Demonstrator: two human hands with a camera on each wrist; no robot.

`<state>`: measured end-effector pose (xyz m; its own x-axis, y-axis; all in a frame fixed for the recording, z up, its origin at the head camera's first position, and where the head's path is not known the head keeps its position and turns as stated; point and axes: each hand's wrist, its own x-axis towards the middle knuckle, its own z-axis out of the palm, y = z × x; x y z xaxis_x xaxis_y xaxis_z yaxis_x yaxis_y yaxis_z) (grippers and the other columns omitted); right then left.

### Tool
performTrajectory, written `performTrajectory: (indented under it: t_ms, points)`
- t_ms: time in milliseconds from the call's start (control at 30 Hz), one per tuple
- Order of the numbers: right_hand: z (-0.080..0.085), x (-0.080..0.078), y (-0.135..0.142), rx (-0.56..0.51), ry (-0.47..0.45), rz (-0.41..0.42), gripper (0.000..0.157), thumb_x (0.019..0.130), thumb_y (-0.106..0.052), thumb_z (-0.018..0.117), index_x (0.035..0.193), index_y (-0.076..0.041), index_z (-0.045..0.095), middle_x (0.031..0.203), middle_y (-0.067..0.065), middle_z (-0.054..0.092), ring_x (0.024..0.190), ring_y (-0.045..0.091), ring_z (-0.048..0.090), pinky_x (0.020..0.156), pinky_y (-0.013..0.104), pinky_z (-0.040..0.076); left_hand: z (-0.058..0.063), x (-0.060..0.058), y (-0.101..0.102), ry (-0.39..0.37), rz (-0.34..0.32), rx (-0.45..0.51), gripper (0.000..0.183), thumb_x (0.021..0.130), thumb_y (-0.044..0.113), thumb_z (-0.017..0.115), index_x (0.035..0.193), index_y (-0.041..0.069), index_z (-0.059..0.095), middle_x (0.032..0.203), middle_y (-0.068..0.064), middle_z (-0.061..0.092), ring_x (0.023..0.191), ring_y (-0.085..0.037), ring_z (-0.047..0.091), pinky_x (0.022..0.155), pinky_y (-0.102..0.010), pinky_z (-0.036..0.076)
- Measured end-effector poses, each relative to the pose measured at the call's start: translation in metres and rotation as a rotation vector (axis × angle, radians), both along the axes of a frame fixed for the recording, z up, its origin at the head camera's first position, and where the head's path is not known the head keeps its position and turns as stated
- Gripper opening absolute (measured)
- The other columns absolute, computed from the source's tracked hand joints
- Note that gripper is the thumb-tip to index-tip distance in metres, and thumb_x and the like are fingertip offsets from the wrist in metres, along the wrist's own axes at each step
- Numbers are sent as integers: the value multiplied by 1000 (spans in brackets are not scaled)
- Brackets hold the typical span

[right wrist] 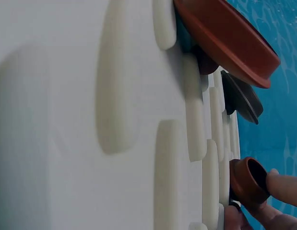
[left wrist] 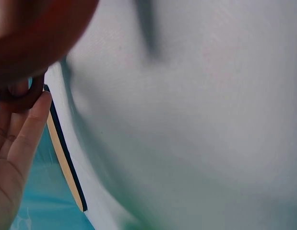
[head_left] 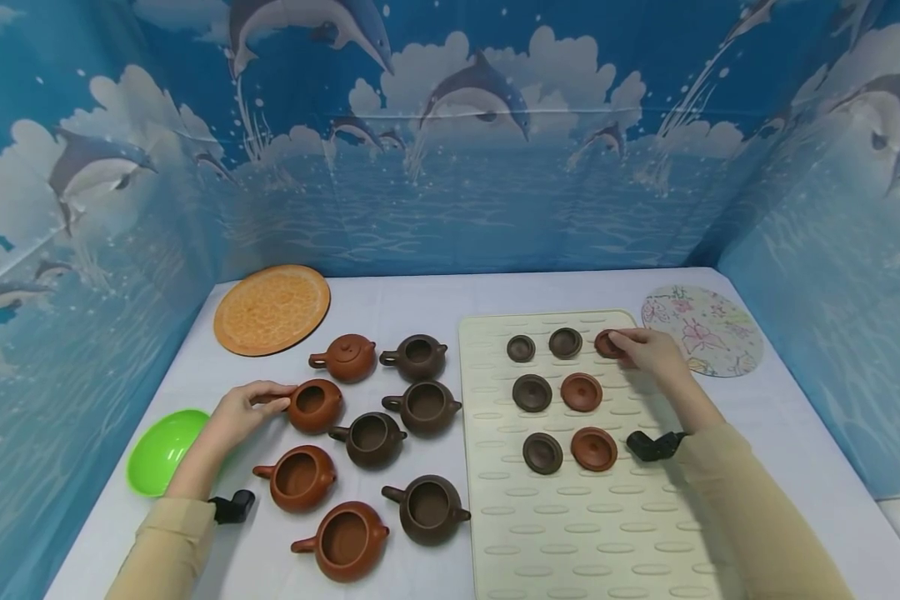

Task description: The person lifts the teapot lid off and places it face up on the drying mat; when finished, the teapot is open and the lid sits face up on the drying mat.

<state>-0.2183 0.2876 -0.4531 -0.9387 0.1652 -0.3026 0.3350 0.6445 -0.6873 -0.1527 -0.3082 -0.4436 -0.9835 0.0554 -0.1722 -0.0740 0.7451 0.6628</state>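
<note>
My left hand (head_left: 247, 412) holds the handle of a reddish-brown lidless teapot (head_left: 315, 406); in the left wrist view, the fingers are at its ring-shaped handle (left wrist: 26, 100). Over at the far right corner of the cream mat (head_left: 510, 533), my right hand (head_left: 652, 354) pinches a small reddish teapot lid (head_left: 607, 344) between thumb and fingers. The right wrist view shows that lid (right wrist: 246, 179) rim outward. Other lids, dark brown (head_left: 532, 392) and reddish (head_left: 581, 392), lie upside down in rows on the mat.
Several lidless teapots, reddish (head_left: 347, 542) and dark (head_left: 430, 510), stand left of the mat. One reddish teapot (head_left: 351, 358) wears its lid. A green bowl (head_left: 157, 454) sits at left, an orange round mat (head_left: 272, 310) behind, and a floral round mat (head_left: 701, 329) at back right.
</note>
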Motion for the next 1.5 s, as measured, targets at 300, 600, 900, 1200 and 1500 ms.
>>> performTrajectory:
  t_ms: [300,600,900,1200,1500]
  points:
    - [1,-2,-2,-2,-31,68,65,103,-39,46,145,10,37,142,35,44,122,44,55,101,50,47,1,2,1,-9,6,-6,33,95,22,66,123,4,67,124,-21,65,122,-42,55,102,-59,43]
    - [5,-2,-3,-58,-34,65,62,104,-30,44,146,13,31,144,36,40,124,44,54,94,41,54,0,-1,1,-6,1,-17,33,96,22,65,125,5,67,125,-20,65,121,-40,55,102,-58,44]
    - [10,-1,3,-47,-13,49,62,104,-32,43,145,14,33,139,36,46,120,43,57,91,41,56,1,0,2,-2,-1,-8,32,96,20,65,124,4,67,125,-20,65,122,-41,55,102,-58,44]
    - [35,5,-3,-70,45,171,67,105,-40,36,150,9,27,150,37,29,125,50,50,106,57,42,5,-2,0,12,-44,-31,30,96,19,64,123,5,68,122,-18,67,118,-39,59,100,-57,47]
    - [84,3,-78,-110,152,342,53,105,-34,45,147,-1,41,145,26,46,127,42,51,103,53,46,41,-18,6,42,-128,-94,40,99,26,60,132,4,61,128,-20,64,119,-39,59,100,-58,46]
